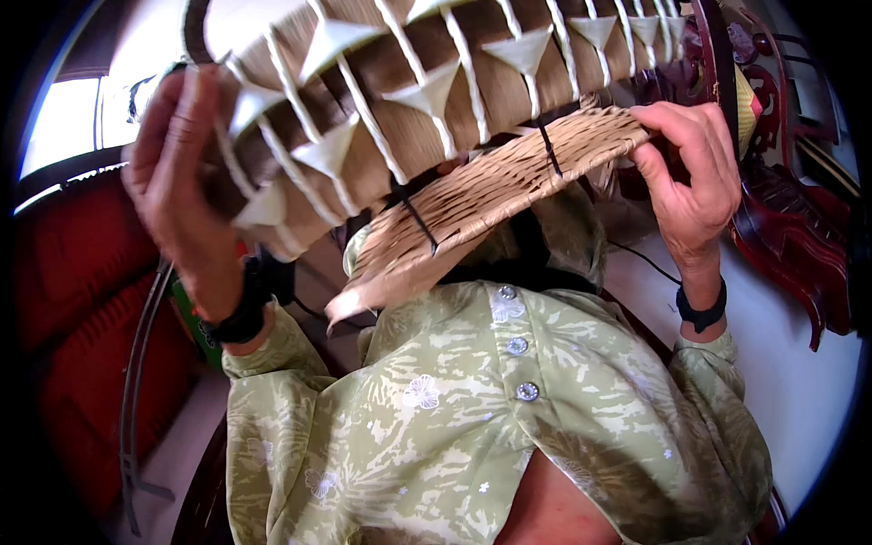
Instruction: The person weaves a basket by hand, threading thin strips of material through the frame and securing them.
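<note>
A woven bag (490,123) in brown plant fibre is held up before me, tilted, its upper part cut off by the picture's edge. White twisted cords and pale triangles run across its side. My left hand (177,168), slightly blurred, grips its left end beside a dark curved handle (193,32). A tan woven flap (500,177) hangs under the bag's lower edge, joined to it by black ties (418,218). Thumb and fingers of my right hand (695,173) pinch the flap's right corner. The bag's inside is hidden.
Dark red carved wooden furniture (786,227) stands at the right over a pale floor (817,400). At the left are a red slatted surface (77,300) and a thin grey metal frame (136,391). A bright window (73,118) shows at the far left.
</note>
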The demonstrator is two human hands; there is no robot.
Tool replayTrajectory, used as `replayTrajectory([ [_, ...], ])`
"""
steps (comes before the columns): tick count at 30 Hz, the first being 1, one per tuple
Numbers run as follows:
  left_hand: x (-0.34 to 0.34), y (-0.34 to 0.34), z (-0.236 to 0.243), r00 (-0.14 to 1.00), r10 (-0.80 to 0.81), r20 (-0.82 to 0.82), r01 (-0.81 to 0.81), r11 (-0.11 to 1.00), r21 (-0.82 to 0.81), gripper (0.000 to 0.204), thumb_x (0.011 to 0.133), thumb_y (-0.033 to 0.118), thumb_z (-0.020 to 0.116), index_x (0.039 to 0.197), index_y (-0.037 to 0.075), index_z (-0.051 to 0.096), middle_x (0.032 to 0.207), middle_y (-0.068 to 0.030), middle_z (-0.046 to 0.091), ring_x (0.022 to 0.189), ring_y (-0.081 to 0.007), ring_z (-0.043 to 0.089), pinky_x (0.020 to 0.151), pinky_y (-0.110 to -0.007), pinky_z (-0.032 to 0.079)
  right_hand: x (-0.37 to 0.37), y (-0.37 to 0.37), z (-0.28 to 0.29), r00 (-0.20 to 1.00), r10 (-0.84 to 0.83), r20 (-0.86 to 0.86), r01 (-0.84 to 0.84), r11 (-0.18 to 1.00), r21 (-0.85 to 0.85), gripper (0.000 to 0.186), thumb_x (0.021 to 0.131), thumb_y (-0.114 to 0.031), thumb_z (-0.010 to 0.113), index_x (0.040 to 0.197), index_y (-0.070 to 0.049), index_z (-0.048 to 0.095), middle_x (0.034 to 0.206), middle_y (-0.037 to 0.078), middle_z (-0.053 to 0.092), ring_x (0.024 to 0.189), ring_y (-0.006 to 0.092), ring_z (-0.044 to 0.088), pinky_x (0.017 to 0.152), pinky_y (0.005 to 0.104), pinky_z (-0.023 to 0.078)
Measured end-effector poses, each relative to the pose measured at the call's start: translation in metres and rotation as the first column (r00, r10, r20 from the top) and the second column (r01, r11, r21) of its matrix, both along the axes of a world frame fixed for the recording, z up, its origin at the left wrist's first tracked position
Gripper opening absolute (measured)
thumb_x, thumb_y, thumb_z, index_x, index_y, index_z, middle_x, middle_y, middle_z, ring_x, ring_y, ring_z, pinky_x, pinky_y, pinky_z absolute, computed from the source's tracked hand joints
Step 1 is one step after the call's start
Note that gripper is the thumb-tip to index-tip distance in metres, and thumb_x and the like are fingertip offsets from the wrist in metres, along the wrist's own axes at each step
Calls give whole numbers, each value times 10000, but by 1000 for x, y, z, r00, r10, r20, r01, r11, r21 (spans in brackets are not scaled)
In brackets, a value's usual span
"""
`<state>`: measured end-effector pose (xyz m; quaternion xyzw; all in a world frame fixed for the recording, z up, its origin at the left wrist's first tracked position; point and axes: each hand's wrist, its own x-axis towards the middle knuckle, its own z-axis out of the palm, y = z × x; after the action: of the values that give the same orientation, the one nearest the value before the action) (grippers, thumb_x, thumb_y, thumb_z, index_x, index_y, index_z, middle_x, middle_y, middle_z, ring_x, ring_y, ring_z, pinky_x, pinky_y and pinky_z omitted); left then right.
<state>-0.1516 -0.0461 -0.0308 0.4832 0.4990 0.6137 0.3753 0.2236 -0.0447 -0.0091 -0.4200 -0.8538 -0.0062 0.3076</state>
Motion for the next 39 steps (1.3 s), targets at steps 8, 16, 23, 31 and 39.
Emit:
replayTrajectory([
  [8,12,37,72,906,-343,-248,309,937,-165,335,994,194,593,1264,2,644,1129,-123,710,1031,-165,677,872,-278,545,-9,45,-79,925,-89,-368,-119,854,-506,142,813,31,717,940,-22,681,862,52,653,790,136,624,681,283,504],
  [16,21,78,39,863,-499,-80,439,819,-370,354,1016,200,556,1309,7,604,1180,-112,696,1049,-147,676,899,-266,548,18,51,-162,874,-265,-408,-222,529,-819,232,909,-45,651,1139,-20,659,1034,35,716,867,85,664,774,259,537],
  [23,1,116,16,897,-442,6,406,819,-404,368,1035,203,526,1320,-22,584,1219,-111,672,1054,-150,672,894,-273,553,-9,17,-117,715,-533,-451,-146,517,-843,394,999,-222,600,1299,24,528,1213,134,663,915,134,687,785,268,533],
  [31,-5,130,10,906,-420,-56,360,832,-422,336,1040,223,529,1266,3,644,1181,-88,697,1011,-126,676,869,-257,558,40,-7,-89,779,-420,-466,-444,157,-882,368,982,-395,627,917,-42,709,726,-23,655,614,22,503,524,189,361],
  [39,12,95,38,730,-218,-648,45,961,-273,459,989,373,622,1289,26,644,1175,-90,706,1048,-130,657,885,-283,515,80,3,-91,901,-342,-268,-371,-285,-884,194,913,-191,732,826,-20,704,697,-15,650,619,43,600,522,197,483],
])
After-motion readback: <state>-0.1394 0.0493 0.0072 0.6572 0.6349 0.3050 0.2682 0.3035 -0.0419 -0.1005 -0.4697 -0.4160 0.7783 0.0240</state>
